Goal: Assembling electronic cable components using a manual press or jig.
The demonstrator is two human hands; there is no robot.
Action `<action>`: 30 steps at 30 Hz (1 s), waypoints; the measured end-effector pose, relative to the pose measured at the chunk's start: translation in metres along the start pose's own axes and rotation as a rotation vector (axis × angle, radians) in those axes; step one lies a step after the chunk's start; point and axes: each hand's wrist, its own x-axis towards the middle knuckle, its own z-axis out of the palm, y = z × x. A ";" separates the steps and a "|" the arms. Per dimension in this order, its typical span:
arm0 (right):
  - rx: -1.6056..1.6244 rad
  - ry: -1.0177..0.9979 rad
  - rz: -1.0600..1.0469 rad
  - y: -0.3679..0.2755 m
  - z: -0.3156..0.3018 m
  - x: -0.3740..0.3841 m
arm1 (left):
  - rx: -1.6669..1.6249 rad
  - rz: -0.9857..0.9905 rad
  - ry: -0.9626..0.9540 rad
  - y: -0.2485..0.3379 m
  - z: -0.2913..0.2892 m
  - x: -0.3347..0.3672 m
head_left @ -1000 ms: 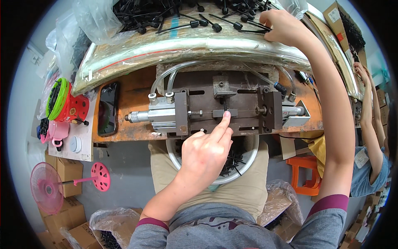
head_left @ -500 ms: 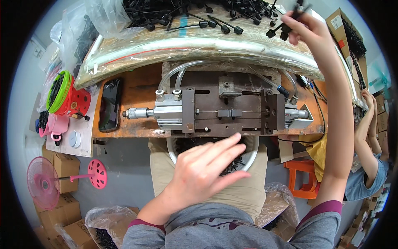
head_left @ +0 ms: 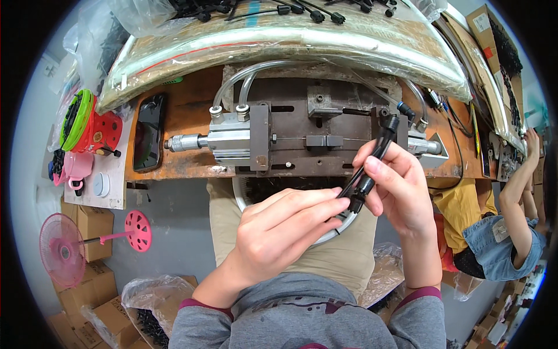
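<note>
Black plastic rod-like parts with ridged, knobbed ends (head_left: 383, 138) are held slanting above the front right of a metal clamping fixture. My right hand (head_left: 401, 186) is closed round them between thumb and fingers. My left hand (head_left: 285, 230) reaches in from the left with fingers together, pinching at their lower end; its fingertips partly hide what it grips. Behind the hands, the fixture (head_left: 290, 122) has a small grey central block (head_left: 324, 142) and a pneumatic cylinder (head_left: 229, 139) at the left. A white-rimmed basket (head_left: 337, 232) sits on my lap, mostly covered by my hands.
A plastic-covered raised board (head_left: 279, 43) with several black stemmed parts (head_left: 317, 16) spans the back. On the left are a phone (head_left: 150, 132), a red bucket (head_left: 107, 136) and a pink fan (head_left: 61, 250). Another person's arm (head_left: 514, 195) is at the right.
My right hand has come down from the raised board with the black parts, to in front of the fixture. My left hand has closed at their lower end. The view has shifted slightly.
</note>
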 end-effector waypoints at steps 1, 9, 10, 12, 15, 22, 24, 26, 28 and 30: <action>-0.009 0.031 -0.012 0.000 -0.002 -0.002 | -0.011 -0.002 0.000 -0.002 -0.001 -0.004; -0.149 0.220 -0.361 0.009 -0.002 -0.026 | 0.158 -0.049 -0.003 -0.027 0.023 -0.008; -0.139 0.209 -0.353 0.010 -0.002 -0.027 | 0.256 -0.030 -0.037 -0.028 0.025 -0.006; -0.134 0.212 -0.353 0.013 -0.003 -0.029 | 0.454 0.004 -0.103 -0.028 0.027 -0.003; -0.138 0.244 -0.377 0.017 -0.005 -0.031 | 0.509 -0.008 -0.125 -0.026 0.028 0.001; -0.059 0.276 -0.349 0.019 -0.003 -0.035 | 0.473 -0.043 -0.121 -0.030 0.023 0.007; 0.014 0.240 -0.335 0.020 -0.004 -0.036 | 0.491 -0.051 -0.133 -0.028 0.023 0.008; 0.066 0.216 -0.311 0.022 -0.005 -0.035 | 0.502 -0.055 -0.144 -0.027 0.023 0.008; 0.092 0.205 -0.279 0.024 -0.002 -0.034 | 0.501 -0.053 -0.152 -0.028 0.023 0.008; 0.169 0.156 -0.254 0.029 -0.001 -0.032 | 0.352 -0.089 -0.126 -0.024 0.022 0.009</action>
